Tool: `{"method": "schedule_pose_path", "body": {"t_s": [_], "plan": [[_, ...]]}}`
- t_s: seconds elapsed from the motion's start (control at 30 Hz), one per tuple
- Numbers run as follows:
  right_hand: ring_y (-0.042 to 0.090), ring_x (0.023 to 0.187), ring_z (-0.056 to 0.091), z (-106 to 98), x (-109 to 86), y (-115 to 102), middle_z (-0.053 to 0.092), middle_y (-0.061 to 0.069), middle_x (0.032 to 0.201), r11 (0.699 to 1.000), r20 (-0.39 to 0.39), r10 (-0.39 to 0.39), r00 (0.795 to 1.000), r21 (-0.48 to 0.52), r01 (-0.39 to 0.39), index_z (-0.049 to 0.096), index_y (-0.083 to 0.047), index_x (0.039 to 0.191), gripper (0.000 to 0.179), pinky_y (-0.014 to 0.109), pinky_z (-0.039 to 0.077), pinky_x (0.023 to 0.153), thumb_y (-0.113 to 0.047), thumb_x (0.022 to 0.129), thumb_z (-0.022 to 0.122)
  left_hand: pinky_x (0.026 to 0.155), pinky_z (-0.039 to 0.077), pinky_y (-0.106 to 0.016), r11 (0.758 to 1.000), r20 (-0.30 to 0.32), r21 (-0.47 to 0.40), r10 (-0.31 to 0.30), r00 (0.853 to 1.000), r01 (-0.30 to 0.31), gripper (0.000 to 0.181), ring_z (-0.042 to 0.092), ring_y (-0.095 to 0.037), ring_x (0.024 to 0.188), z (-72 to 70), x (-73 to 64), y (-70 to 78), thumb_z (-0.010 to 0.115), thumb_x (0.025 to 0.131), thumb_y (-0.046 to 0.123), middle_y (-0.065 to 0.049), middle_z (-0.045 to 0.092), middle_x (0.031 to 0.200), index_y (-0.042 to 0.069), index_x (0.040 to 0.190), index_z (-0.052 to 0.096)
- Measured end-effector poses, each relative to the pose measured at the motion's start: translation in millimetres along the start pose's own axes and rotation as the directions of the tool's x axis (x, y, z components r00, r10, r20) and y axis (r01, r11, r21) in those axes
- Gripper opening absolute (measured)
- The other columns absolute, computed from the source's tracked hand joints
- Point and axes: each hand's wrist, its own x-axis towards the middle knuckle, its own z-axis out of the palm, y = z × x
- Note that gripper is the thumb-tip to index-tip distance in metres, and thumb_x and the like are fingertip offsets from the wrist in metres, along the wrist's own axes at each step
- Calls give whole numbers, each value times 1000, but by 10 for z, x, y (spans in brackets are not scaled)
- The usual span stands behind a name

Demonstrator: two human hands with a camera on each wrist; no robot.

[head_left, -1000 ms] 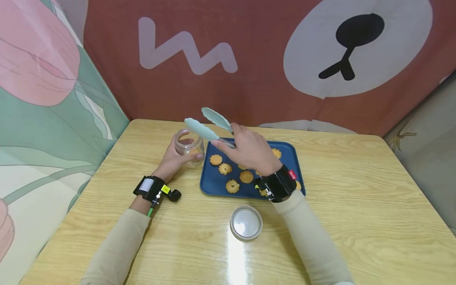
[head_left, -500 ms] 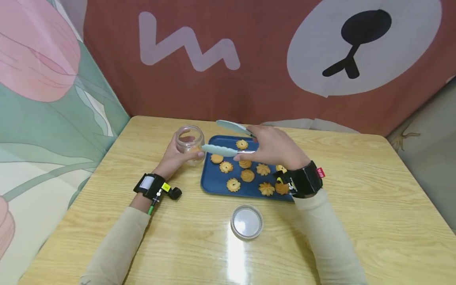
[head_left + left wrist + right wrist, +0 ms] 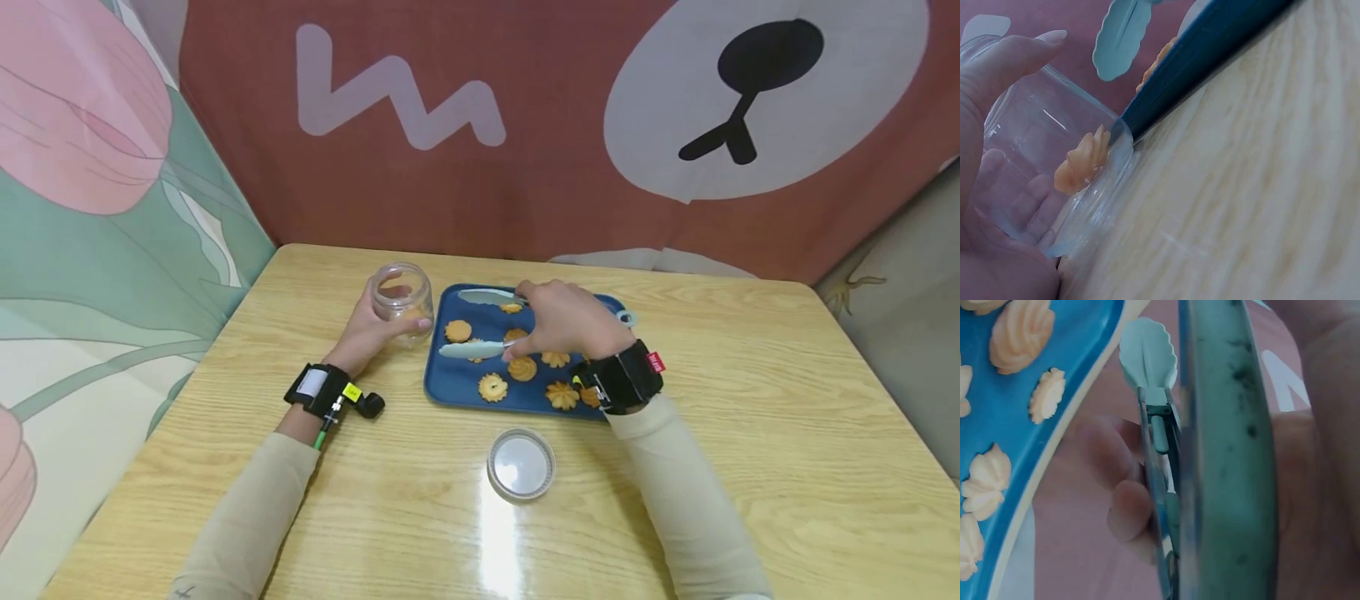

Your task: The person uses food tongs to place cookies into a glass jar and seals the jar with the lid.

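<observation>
My left hand point(image 3: 363, 333) grips a clear jar point(image 3: 403, 302) by its side, thumb across the front, its open mouth tilted up. One piped cookie point(image 3: 1083, 164) lies inside near the bottom, as the left wrist view shows. In my right hand point(image 3: 573, 321) is a pair of tongs point(image 3: 474, 350) with pale mint scalloped tips, spread apart and holding nothing. The tips are over the left part of a blue tray point(image 3: 448, 390), around a cookie partly covered by the nearer tip. Several golden cookies point(image 3: 492, 387) are spread over the tray; my right hand covers some.
A round clear lid point(image 3: 521, 464) lies on the wooden table point(image 3: 420, 517) in front of the tray. The jar is right beside the tray's left edge. A brown printed cloth point(image 3: 525, 192) hangs behind the table.
The tongs moved right, away from above the jar, then came down over the tray's left side with their tips still apart. My left hand and the jar stayed nearly in place.
</observation>
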Motion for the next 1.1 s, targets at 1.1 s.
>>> {"method": "schedule_pose_path", "body": {"t_s": [1.1], "plan": [[10, 65, 54, 262, 146, -26, 68, 1, 92, 989, -49, -129, 990, -80, 125, 59, -14, 123, 62, 36, 51, 59, -55, 78, 69, 100, 33, -51, 999, -20, 44, -6, 1000, 7, 86, 44, -19, 117, -32, 98, -270, 86, 67, 28, -15, 46, 134, 38, 135, 34]]}}
